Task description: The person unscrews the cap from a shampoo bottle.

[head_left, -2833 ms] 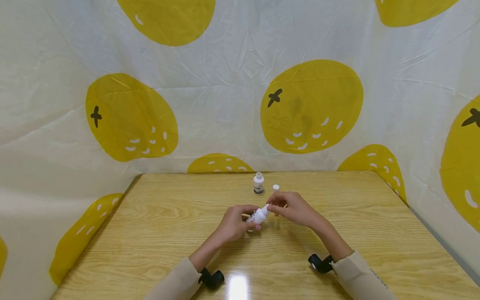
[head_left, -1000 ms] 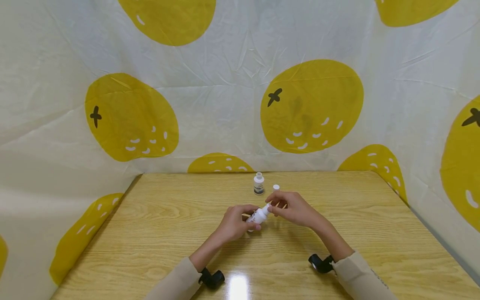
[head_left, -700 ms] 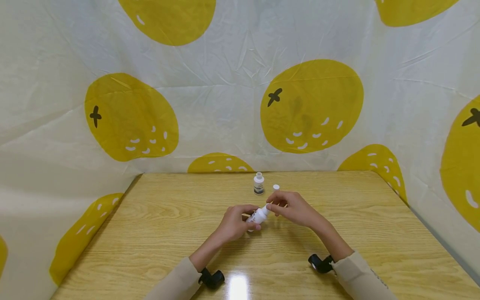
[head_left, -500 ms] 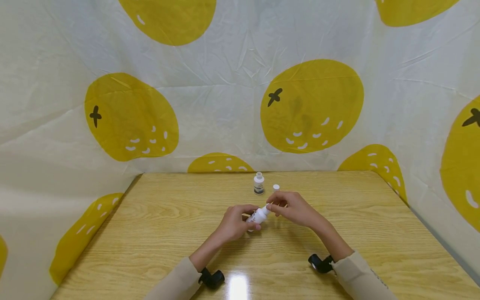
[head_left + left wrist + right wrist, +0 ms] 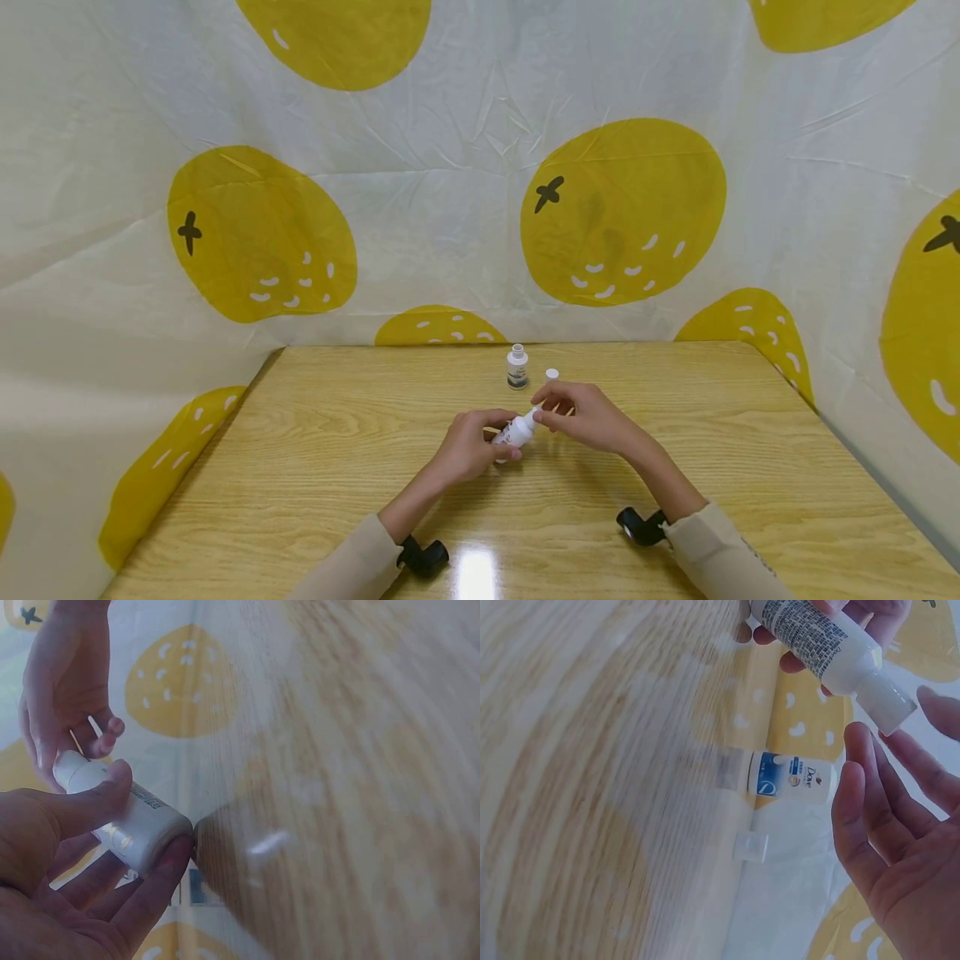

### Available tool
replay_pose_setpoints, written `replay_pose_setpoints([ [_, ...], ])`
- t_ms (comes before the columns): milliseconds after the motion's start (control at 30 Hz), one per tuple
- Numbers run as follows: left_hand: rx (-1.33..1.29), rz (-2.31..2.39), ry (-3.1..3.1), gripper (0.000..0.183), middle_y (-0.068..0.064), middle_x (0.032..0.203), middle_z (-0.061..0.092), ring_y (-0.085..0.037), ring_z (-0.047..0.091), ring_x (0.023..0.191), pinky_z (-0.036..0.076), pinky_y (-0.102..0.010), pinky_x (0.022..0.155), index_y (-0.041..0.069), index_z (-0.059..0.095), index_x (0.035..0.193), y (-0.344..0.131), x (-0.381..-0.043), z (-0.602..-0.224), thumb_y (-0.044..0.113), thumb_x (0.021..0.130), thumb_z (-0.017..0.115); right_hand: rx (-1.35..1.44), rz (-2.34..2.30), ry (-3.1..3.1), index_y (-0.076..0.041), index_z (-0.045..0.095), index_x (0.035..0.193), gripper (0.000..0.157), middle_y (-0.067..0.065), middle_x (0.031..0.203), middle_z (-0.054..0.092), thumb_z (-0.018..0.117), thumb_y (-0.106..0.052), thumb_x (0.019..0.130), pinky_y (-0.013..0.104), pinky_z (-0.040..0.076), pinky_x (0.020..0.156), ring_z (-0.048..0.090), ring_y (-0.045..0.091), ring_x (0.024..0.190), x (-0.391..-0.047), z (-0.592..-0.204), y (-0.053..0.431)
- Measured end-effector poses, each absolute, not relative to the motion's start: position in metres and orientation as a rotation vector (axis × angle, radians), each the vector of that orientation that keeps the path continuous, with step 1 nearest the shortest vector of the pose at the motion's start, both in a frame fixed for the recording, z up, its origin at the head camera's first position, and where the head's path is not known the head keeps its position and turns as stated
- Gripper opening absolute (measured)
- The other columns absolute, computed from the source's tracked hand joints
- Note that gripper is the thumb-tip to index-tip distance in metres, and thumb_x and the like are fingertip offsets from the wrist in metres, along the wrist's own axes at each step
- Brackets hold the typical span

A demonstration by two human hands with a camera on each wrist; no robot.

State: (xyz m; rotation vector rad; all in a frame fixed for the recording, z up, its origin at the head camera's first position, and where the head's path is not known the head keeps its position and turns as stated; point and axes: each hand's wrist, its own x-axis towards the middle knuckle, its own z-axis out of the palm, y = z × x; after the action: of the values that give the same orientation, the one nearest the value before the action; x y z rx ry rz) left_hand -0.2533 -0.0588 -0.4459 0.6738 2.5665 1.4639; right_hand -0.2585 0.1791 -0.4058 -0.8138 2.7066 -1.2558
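Observation:
My left hand (image 5: 467, 446) grips a small white bottle (image 5: 514, 432), which tilts with its cap end up and to the right. Dense printed text covers the side of the bottle seen in the right wrist view. At its top sits a white cap (image 5: 885, 701). My right hand (image 5: 587, 417) is at that cap, thumb and fingertips around its end. The left thumb (image 5: 112, 791) lies along the bottle in the left wrist view, with the fingers wrapped under its base.
Behind my hands an uncapped white bottle (image 5: 517, 368) stands upright, with a Dove label in the right wrist view. A loose white cap (image 5: 552, 375) sits to its right, partly behind my right hand. A patterned cloth (image 5: 450, 250) hangs behind the wooden table (image 5: 337, 417).
The fingers of my right hand shift slightly back and forth at the cap. The left hand and the bottle stay in place.

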Motion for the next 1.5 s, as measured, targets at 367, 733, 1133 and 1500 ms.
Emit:
replay_pose_setpoints([
  [367,0.695,1.460,2.579,0.047,-0.012,0.125,0.074,-0.028,0.072,0.111,0.063,-0.035,0.087,0.006,0.073,0.127,-0.0589,-0.2527,-0.4455,0.009,0.083,0.087,-0.818,-1.246,2.714,-0.010,0.073,0.109,0.017,0.003,0.093,0.073,0.070,-0.023,0.099,0.025,0.055,0.068,0.067,0.018,0.078,-0.2590,-0.4067,0.1789],
  [733,0.701,1.465,2.578,0.046,-0.012,0.125,0.074,-0.029,0.073,0.109,0.063,-0.033,0.085,0.007,0.073,0.127,-0.0592,-0.2532,-0.4460,0.008,0.083,0.086,-0.851,-1.256,2.696,-0.007,0.072,0.113,0.020,0.006,0.098,0.074,0.072,-0.018,0.097,0.024,0.056,0.067,0.068,0.014,0.077,-0.2581,-0.4044,0.1776],
  [1133,0.699,1.454,2.578,0.047,-0.013,0.126,0.074,-0.030,0.073,0.111,0.063,-0.036,0.086,0.007,0.072,0.128,-0.0594,-0.2537,-0.4472,0.010,0.083,0.087,-0.808,-1.254,2.705,-0.009,0.073,0.109,0.017,0.006,0.093,0.073,0.069,-0.023,0.100,0.025,0.054,0.067,0.068,0.025,0.079,-0.2578,-0.4052,0.1783],
  [1500,0.702,1.455,2.579,0.048,-0.013,0.127,0.073,-0.031,0.073,0.110,0.064,-0.035,0.085,0.007,0.072,0.129,-0.0594,-0.2539,-0.4472,0.010,0.083,0.086,-0.836,-1.259,2.690,-0.008,0.073,0.113,0.020,0.005,0.097,0.074,0.073,-0.021,0.097,0.024,0.056,0.066,0.069,0.016,0.078,-0.2580,-0.4045,0.1788],
])
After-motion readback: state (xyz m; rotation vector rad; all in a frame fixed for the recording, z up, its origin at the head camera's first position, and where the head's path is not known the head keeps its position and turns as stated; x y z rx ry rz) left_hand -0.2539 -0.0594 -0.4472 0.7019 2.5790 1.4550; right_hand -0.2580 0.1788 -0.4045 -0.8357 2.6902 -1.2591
